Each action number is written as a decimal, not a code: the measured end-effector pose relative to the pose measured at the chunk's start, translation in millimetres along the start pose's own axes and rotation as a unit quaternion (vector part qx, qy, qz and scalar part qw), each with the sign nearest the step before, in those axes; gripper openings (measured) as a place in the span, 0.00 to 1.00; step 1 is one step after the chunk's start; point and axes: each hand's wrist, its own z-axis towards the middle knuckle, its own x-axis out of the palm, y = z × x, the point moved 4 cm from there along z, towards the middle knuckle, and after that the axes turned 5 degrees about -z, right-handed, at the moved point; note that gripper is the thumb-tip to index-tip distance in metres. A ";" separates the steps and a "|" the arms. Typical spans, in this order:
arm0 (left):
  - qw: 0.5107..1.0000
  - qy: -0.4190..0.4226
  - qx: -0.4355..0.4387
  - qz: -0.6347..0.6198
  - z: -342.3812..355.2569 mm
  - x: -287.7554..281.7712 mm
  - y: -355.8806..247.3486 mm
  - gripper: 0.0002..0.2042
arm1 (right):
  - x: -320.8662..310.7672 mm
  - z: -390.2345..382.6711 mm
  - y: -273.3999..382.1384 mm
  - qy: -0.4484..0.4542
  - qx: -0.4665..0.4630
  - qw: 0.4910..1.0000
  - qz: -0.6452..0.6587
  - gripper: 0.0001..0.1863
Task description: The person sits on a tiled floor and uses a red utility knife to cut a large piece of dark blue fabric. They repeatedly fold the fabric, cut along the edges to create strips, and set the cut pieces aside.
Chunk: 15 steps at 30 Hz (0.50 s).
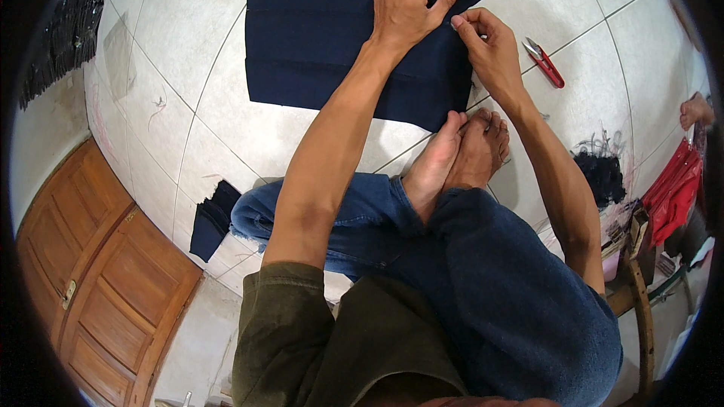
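A large piece of dark navy cloth [324, 30] lies spread on the white tiled floor in front of me. My left hand [407, 4] rests on its right edge, fingers curled and pinching the cloth. My right hand [486, 45] is just beside it, thumb and forefinger pinched at the same edge of the cloth, touching the left fingertips. Whether something small sits between the right fingers is too fine to tell. I sit cross-legged in blue jeans, bare feet [460, 154] touching the cloth's near edge.
Red-handled thread snips [544, 62] lie on the tiles right of my right hand. A small dark cloth piece [213, 218] lies by my left knee. Wooden double doors [98, 286] are at left. Red material [675, 188] and a wooden stool [637, 286] stand at right; another person's foot [695, 111] shows there.
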 end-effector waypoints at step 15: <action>1.000 0.001 0.015 0.001 1.1 -1.0 -1.8 0.08 | -0.1 -3.5 -3.3 -0.017 0.072 0.996 0.057 0.14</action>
